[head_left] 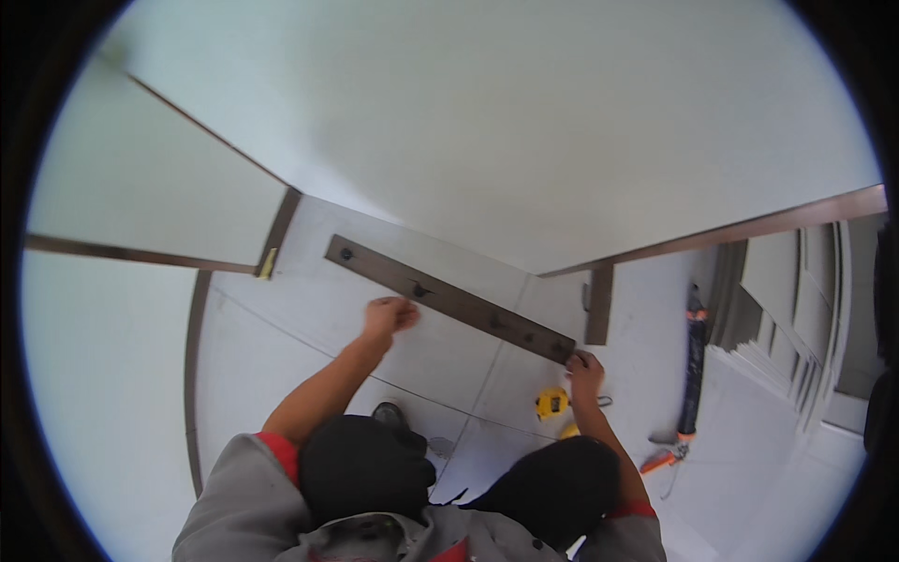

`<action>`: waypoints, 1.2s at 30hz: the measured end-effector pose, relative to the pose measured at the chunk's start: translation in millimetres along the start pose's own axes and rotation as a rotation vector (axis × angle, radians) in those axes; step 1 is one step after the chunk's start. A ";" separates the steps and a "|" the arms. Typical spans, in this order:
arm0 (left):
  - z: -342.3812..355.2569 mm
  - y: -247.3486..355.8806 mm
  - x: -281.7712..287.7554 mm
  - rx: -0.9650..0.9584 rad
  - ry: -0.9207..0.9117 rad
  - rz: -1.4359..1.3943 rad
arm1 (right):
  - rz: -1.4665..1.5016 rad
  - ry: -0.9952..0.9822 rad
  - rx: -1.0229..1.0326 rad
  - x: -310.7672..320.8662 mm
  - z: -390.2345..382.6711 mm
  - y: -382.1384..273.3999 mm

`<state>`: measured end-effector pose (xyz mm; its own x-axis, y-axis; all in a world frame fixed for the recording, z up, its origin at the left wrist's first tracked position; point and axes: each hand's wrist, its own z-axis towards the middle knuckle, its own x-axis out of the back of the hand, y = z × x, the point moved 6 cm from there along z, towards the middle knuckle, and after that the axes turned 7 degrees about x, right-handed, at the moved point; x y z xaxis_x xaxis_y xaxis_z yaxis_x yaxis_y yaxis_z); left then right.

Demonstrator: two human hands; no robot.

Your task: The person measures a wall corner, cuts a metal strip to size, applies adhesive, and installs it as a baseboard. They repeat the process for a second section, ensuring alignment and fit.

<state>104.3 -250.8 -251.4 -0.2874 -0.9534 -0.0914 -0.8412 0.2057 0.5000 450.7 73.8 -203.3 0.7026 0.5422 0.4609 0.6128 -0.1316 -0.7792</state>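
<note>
A long dark brown hook rail [459,304] with several black hooks lies slantwise in front of me, over the light tiled floor. My right hand [586,372] grips its right end, fingers bent around the edge. Just below the rail's left half is my left hand [391,316], close to a black hook [420,289]. Its fingers are curled together, and whatever they may hold is hidden. Near my right wrist a yellow and black tape measure [552,403] rests on the floor.
A pale wall [581,122] with brown trim rises ahead. At left stand white panels [112,365] edged in brown. To the right lies a long black and orange tool [693,375] resembling a sealant gun. Farther right, white sheets [773,370] stand in a stack.
</note>
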 end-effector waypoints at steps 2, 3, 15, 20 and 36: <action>-5.7 11.8 6.8 -0.027 0.077 -0.041 | 0.015 0.015 -0.022 3.4 1.8 1.2; -2.0 16.9 12.0 -0.057 0.104 -0.069 | 0.023 0.003 -0.018 8.1 7.8 8.8; 24.3 62.7 49.3 -0.264 0.283 0.349 | 0.102 0.038 -0.060 1.5 10.4 27.5; 20.2 54.5 40.1 -0.202 0.256 0.163 | 0.039 0.085 -0.064 1.7 6.2 8.8; 19.8 93.2 40.0 -0.251 0.133 -0.419 | 0.098 -0.229 -0.188 -32.3 43.2 -55.2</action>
<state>5.4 -265.4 -225.5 0.1261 -0.9659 -0.2261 -0.7309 -0.2445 0.6372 378.6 99.3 -193.4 0.6748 0.6893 0.2637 0.6175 -0.3317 -0.7132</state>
